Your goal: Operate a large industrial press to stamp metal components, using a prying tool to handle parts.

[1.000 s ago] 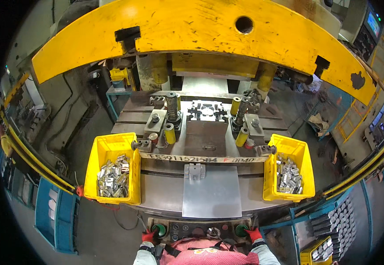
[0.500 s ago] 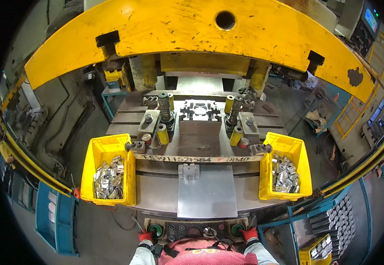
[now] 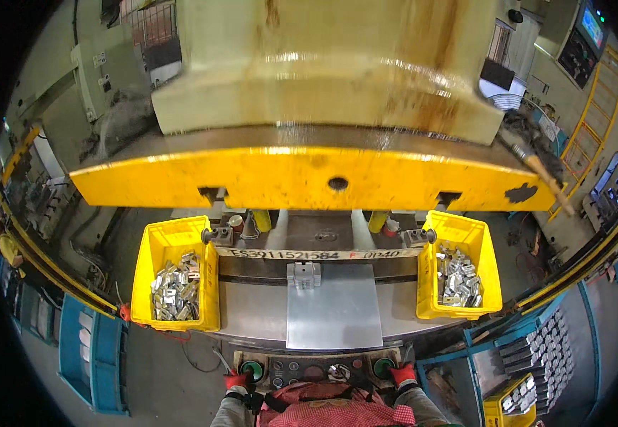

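My left hand [image 3: 236, 381], in a red glove, is at the left green push button [image 3: 251, 370] of the control panel [image 3: 298, 370]. At the panel's right end, my right hand [image 3: 402, 374], also red-gloved, is against the other green push button [image 3: 384, 367]. Both hands are small in view and their fingers cannot be made out clearly. Beyond the panel, a small silver metal block [image 3: 303, 275] lies on a flat metal plate [image 3: 334, 313]. The yellow press ram [image 3: 280, 178] is low over the die [image 3: 316, 231], hiding most of it.
Yellow bins [image 3: 209, 299] [image 3: 423, 299] of small metal parts flank the press bed [image 3: 252, 306]. Blue racks [image 3: 92, 356] stand at lower left and right. Stacked metal parts [image 3: 547, 349] and another yellow bin [image 3: 497, 413] are at lower right.
The yellow press ram has come down, covering the guide posts and the bright part in the die. My hands have stayed at the green buttons.
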Demonstrator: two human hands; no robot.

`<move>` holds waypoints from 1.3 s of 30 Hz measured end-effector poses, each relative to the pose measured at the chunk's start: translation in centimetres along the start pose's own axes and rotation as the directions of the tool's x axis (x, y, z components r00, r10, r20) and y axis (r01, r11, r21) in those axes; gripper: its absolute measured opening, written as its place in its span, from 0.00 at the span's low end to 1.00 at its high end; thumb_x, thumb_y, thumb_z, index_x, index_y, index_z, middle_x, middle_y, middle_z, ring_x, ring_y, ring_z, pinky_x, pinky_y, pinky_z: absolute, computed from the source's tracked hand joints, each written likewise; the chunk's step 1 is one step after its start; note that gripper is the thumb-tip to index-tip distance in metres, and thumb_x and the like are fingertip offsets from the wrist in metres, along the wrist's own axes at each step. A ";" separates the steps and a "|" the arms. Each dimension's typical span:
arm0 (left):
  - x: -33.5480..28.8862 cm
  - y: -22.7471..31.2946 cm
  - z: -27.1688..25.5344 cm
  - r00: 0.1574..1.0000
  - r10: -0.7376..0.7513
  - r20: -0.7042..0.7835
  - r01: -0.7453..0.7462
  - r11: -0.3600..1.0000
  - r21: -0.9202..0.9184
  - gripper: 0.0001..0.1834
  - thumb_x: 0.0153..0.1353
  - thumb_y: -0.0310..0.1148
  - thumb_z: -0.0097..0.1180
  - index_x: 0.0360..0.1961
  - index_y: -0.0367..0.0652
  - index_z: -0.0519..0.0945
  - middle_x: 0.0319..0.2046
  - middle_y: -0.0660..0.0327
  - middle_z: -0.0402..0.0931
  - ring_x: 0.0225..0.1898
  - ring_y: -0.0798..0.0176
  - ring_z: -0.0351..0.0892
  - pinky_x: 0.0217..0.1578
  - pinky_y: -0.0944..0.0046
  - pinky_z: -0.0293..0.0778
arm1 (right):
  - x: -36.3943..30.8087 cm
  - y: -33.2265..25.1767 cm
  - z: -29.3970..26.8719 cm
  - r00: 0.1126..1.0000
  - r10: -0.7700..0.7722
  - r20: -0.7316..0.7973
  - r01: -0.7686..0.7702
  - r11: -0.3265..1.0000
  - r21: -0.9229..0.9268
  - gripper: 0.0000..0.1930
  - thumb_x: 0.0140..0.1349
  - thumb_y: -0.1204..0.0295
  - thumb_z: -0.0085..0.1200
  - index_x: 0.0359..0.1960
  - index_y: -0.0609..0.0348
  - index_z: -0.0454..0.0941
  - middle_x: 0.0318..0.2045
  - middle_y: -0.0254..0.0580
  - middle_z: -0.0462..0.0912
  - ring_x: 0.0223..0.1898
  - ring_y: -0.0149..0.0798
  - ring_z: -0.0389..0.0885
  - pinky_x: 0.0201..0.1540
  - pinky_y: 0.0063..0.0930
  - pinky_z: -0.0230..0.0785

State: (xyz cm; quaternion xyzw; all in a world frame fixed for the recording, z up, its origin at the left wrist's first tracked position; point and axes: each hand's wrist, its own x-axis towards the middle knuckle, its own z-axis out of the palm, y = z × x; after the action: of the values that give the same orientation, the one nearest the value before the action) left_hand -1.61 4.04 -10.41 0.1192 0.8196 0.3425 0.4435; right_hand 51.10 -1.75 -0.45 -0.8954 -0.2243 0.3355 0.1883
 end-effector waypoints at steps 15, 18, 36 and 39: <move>-1.1 1.3 -1.1 0.979 -0.035 0.199 0.033 0.999 0.016 0.37 0.32 0.41 0.67 0.42 0.36 0.62 0.35 0.56 0.71 0.29 0.60 0.73 0.26 0.63 0.69 | 2.6 3.5 2.0 0.995 -0.103 0.019 0.095 0.966 0.242 0.41 0.36 0.59 0.63 0.51 0.64 0.56 0.44 0.50 0.70 0.46 0.45 0.69 0.42 0.31 0.65; -5.6 3.2 -3.2 0.960 -0.126 0.249 0.105 0.990 0.097 0.30 0.37 0.43 0.62 0.40 0.40 0.65 0.31 0.58 0.71 0.25 0.59 0.71 0.24 0.60 0.69 | -1.2 3.4 -3.5 0.990 -0.078 0.122 0.045 0.968 0.249 0.34 0.39 0.58 0.60 0.47 0.62 0.62 0.40 0.46 0.73 0.43 0.41 0.70 0.40 0.31 0.65; -27.4 46.1 7.1 0.296 0.847 0.440 -0.930 0.361 -0.069 0.20 0.49 0.39 0.56 0.40 0.38 0.71 0.30 0.61 0.73 0.31 0.71 0.68 0.34 0.69 0.65 | -8.1 -39.4 -13.5 0.474 -0.867 -0.155 0.817 0.367 0.445 0.27 0.51 0.71 0.51 0.53 0.57 0.58 0.35 0.39 0.74 0.34 0.32 0.71 0.37 0.25 0.64; -26.7 48.1 15.2 0.422 0.665 0.616 -0.676 0.684 -0.275 0.15 0.48 0.38 0.58 0.36 0.44 0.74 0.23 0.73 0.69 0.20 0.80 0.64 0.19 0.77 0.61 | -5.6 -44.2 -11.5 0.476 -0.875 -0.085 0.831 0.416 0.370 0.29 0.49 0.66 0.52 0.54 0.57 0.57 0.35 0.43 0.75 0.35 0.37 0.73 0.40 0.30 0.63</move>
State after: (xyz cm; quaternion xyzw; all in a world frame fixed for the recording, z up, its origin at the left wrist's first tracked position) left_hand 20.95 33.04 33.25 0.5536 0.4858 0.4160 0.5333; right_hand 43.03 29.82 32.08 -0.5825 -0.5932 0.2811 0.4794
